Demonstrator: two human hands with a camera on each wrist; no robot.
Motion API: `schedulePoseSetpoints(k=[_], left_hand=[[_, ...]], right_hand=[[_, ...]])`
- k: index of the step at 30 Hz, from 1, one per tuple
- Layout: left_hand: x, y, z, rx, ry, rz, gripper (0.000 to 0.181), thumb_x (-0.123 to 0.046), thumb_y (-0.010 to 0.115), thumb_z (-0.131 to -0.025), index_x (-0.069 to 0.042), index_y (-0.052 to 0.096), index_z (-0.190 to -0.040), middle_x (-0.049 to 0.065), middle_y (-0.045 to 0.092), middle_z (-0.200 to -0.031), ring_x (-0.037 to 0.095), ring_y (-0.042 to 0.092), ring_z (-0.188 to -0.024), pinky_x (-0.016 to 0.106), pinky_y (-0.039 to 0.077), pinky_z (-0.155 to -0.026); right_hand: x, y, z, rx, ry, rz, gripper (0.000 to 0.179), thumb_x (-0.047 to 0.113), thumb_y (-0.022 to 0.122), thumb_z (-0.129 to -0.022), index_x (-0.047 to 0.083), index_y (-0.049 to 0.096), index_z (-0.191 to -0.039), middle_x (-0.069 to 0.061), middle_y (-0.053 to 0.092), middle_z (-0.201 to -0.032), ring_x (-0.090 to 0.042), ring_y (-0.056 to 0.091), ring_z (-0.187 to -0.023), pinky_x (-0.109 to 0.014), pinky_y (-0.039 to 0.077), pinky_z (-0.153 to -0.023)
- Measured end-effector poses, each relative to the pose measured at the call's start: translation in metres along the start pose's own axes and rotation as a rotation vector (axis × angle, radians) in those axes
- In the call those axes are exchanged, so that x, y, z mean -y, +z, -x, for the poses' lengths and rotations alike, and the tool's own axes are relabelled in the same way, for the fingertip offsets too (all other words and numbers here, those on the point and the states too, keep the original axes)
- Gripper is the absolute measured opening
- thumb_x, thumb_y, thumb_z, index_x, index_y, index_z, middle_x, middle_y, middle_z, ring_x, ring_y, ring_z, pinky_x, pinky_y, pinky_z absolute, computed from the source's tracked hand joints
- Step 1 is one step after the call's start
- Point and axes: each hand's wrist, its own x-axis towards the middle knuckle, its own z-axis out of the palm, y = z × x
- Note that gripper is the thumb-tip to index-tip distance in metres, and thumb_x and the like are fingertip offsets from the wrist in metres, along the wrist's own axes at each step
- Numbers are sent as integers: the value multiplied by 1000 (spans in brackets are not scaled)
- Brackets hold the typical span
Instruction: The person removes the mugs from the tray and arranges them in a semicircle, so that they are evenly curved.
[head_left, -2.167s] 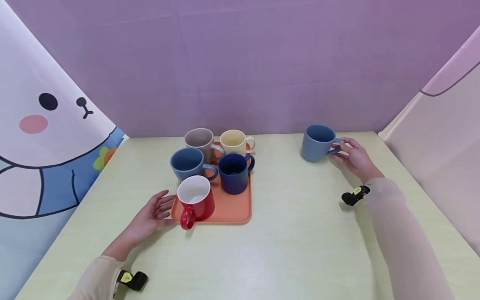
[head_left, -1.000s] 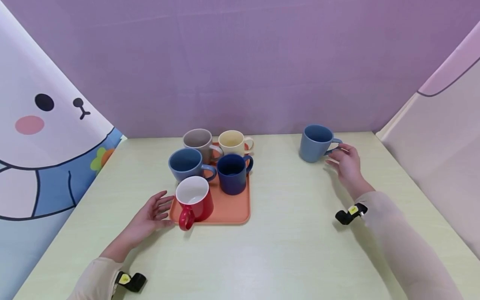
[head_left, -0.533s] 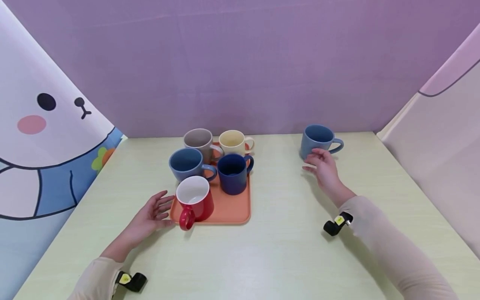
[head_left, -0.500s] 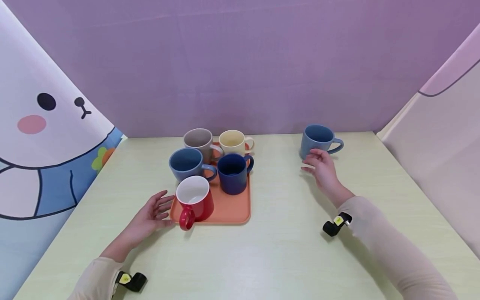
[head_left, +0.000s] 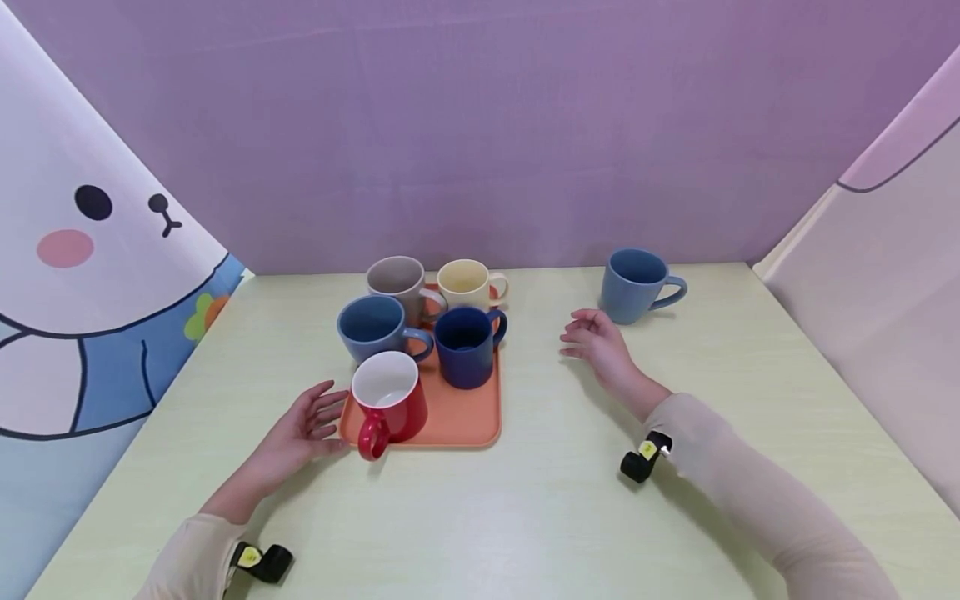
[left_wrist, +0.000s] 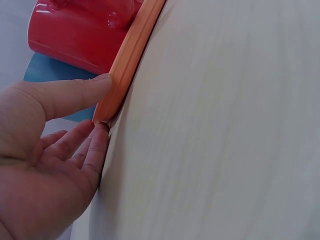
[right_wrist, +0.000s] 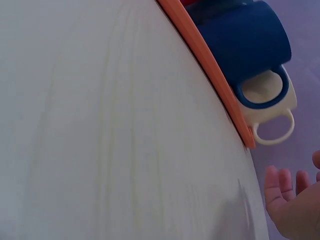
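Observation:
In the head view, my left hand (head_left: 303,429) lies at the near left corner of an orange tray (head_left: 468,425). Its thumb and fingertips touch the tray's rim, fingers relaxed and spread, as the left wrist view also shows. On the tray stand a red mug (head_left: 405,412) with a white inside, a dark blue mug (head_left: 467,358), a mid-blue mug (head_left: 367,333), a grey mug (head_left: 396,279) and a cream mug (head_left: 463,287). Between the tray and a separate blue mug (head_left: 626,296), my right hand (head_left: 603,350) hovers with loosely bent fingers, holding nothing.
The pale table (head_left: 555,500) reaches back to a purple backdrop (head_left: 525,150). A printed cloth with a cartoon animal (head_left: 112,300) hangs at the left, a pale panel (head_left: 885,275) at the right. The red mug's handle (head_left: 373,437) overhangs the tray's near edge.
My right hand has let go of the separate blue mug's handle and moved left, past the mug, towards the tray. That mug stays on the table. The left hand and tray have not moved.

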Motion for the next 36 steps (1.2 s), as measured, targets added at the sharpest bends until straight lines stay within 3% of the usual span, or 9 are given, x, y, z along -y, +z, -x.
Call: schedulePoseSetpoints(k=[9, 16, 29, 36], left_hand=[[1, 0, 0, 2, 0, 4, 91, 9, 68, -88, 0, 9, -157, 29, 28, -155, 51, 36, -137, 29, 54, -91], [1, -1, -1, 5, 1, 9, 91, 9, 67, -88, 0, 9, -157, 30, 28, -155, 51, 36, -137, 29, 53, -92], [1, -3, -2, 17, 26, 11, 91, 9, 68, -87, 2, 9, -156, 31, 28, -154, 52, 35, -137, 27, 52, -92], [3, -3, -2, 18, 33, 17, 91, 9, 68, -87, 3, 9, -156, 32, 28, -154, 53, 35, -136, 27, 53, -92]], right_hand=[[-9, 25, -3, 66, 30, 68, 34, -8, 45, -97, -12, 38, -130, -6, 52, -99, -10, 62, -85, -29, 57, -79], [-13, 44, -8, 122, 75, 123, 34, -3, 48, -100, -10, 40, -132, -8, 53, -103, -14, 61, -89, -34, 57, -85], [-15, 71, -26, 129, 71, 79, 42, -3, 49, -100, -9, 40, -140, -6, 52, -102, -16, 60, -86, -35, 57, -81], [-15, 77, -35, 158, 97, 95, 43, 4, 50, -102, -4, 43, -144, -17, 55, -118, -16, 62, -87, -43, 56, -88]])
